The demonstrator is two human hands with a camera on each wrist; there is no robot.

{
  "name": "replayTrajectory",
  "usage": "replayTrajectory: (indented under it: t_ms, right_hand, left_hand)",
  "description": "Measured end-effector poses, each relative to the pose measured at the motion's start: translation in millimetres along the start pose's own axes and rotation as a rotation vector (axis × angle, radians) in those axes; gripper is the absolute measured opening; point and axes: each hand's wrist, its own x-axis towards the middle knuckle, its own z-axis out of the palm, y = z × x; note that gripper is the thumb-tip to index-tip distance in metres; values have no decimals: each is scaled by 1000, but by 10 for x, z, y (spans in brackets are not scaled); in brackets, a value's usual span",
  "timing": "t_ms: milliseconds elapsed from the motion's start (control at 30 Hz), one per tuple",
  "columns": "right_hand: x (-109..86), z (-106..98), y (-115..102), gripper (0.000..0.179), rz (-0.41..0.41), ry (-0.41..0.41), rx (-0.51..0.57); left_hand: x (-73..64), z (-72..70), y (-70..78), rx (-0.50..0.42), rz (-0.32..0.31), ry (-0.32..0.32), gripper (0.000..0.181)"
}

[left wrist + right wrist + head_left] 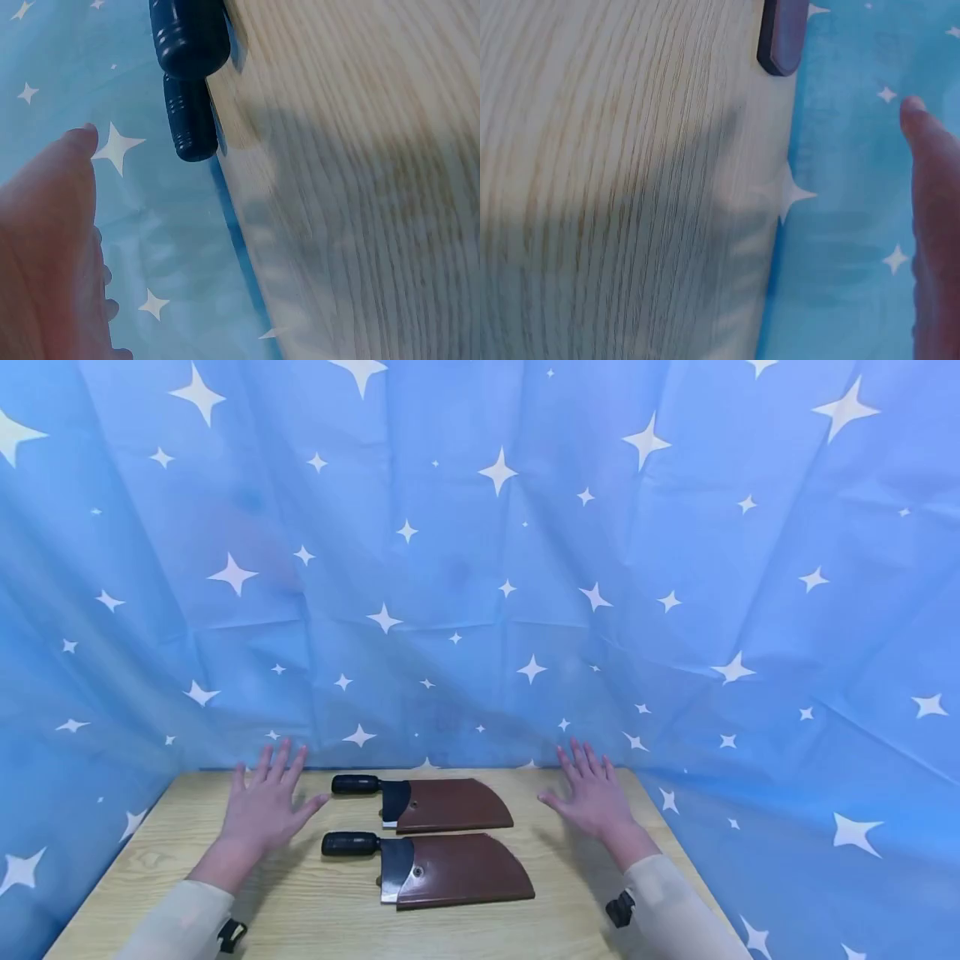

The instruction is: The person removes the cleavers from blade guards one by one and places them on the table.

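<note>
Two cleavers lie flat on the table, one behind the other, their black handles to the left and brown leather sheaths over most of the blades. The rear cleaver [454,805] is near the table's back edge; the front cleaver [465,871] lies closer. My left hand [262,810] is spread with straight fingers to the left of the handles, holding nothing. In the left wrist view both black handles [189,41] show beyond the thumb. My right hand [596,797] is spread likewise, right of the sheaths and apart from them. A sheath end [782,37] appears in the right wrist view.
The light wooden table [300,927] reaches back to a blue curtain [465,568] with white stars, which hangs behind it and along both sides. Each wrist wears a black strap [620,909] over a pale sleeve [675,902].
</note>
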Motion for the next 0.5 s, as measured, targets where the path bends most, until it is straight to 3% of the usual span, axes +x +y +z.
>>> replayTrajectory:
  t_ms: [267,500]
  right_hand:
    - [-71,27,-131,103,-61,64,17]
    - [-155,78,-250,99,-100,87,114]
  left_hand:
    - [-12,-21,103,17,13,19,96]
    - [-57,-18,144,27,42,42,96]
